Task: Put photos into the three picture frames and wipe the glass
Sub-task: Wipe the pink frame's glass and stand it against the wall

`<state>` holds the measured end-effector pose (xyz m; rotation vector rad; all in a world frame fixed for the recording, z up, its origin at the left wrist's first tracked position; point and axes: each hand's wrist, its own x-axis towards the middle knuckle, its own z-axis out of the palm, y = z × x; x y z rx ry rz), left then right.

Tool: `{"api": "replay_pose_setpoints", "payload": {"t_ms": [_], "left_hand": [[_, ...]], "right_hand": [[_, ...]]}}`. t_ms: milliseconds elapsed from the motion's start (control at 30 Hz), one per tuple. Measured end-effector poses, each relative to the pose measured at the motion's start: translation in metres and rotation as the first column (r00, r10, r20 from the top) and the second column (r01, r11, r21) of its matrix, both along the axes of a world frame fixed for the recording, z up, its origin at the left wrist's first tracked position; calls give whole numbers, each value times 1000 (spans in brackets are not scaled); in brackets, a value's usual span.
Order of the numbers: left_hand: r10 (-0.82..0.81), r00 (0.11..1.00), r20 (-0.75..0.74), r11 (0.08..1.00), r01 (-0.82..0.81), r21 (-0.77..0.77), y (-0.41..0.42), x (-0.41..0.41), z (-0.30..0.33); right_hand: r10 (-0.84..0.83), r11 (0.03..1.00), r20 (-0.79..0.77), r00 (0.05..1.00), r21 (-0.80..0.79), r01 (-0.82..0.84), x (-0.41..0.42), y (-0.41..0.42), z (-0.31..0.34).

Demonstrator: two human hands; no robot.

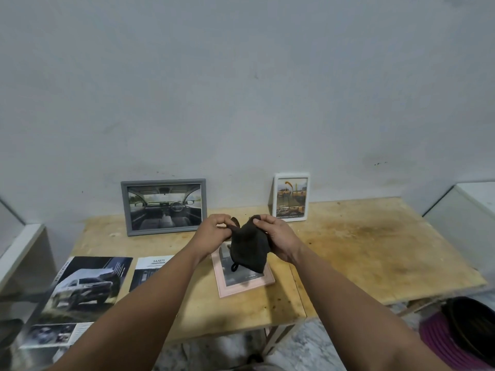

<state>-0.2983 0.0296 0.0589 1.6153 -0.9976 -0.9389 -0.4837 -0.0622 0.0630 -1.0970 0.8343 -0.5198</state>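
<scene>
While both hands (242, 231) pinch a dark cloth (250, 249) above the pink frame (245, 286), a leaflet (154, 269) reads "SAFETY".

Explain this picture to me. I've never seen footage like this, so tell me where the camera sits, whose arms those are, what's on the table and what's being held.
There is no machine here. The camera is worn on a person's head and looks forward and down, so the two bare arms reaching in from the bottom are the wearer's own.

The left hand and right hand both pinch the upper edge of a dark cloth, holding it up above the wooden table.

Right below the cloth, a pink picture frame lies flat on the table with a photo in it. Two more frames stand at the back against the wall: a grey frame showing a car interior, and a white frame with a yellowish picture.

At the left, car brochure pages lie on the table, one headed "SAFETY".
</scene>
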Motion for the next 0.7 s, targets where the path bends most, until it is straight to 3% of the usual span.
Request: {"api": "replay_pose_setpoints", "payload": {"t_ms": [233,467,700], "left_hand": [[-15,938,-345,997,42,70,-1,-1,2],[139,905,-403,983,-76,167,-1,-6,5],[141,776,-615,987,-62,149,-1,-8,4]], "right_hand": [[-77,990,-48,996,-125,70,8,9,-3],[-112,987,-72,991,-124,103,11,14,-11],[-113,989,-86,990,-104,104,13,13,-15]]}}
